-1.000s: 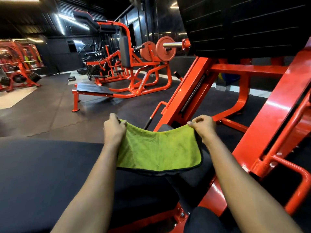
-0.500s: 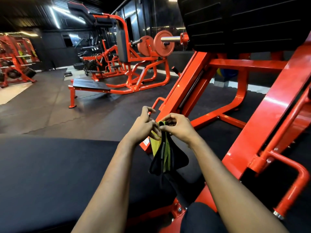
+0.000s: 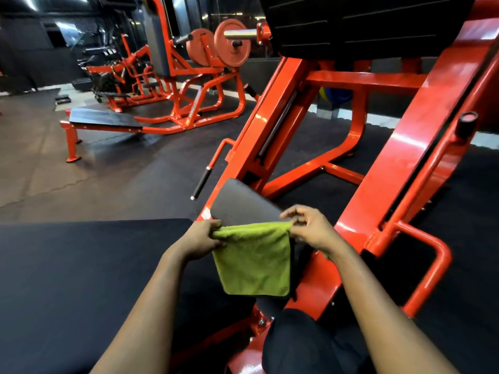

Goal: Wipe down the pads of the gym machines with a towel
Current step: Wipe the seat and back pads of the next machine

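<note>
A folded green towel (image 3: 253, 260) with a dark edge hangs in front of me, held by its top corners. My left hand (image 3: 201, 240) grips the top left corner. My right hand (image 3: 310, 229) pinches the top right corner between thumb and fingers. Just behind the towel sits a small black seat pad (image 3: 240, 202) of the red leg press machine (image 3: 421, 136). A large black back pad (image 3: 89, 268) fills the lower left, under my left forearm.
The machine's black footplate (image 3: 359, 22) hangs overhead at top right. A red side handle (image 3: 429, 268) juts out at right and a black-gripped lever (image 3: 201, 182) at centre. Another red plate-loaded machine (image 3: 172, 76) with a low black platform (image 3: 104, 120) stands across the dark floor.
The towel was spread wide, then my hands came together and folded it. Now they have parted again, holding the towel as a narrower folded piece, lower and nearer the seat pad.
</note>
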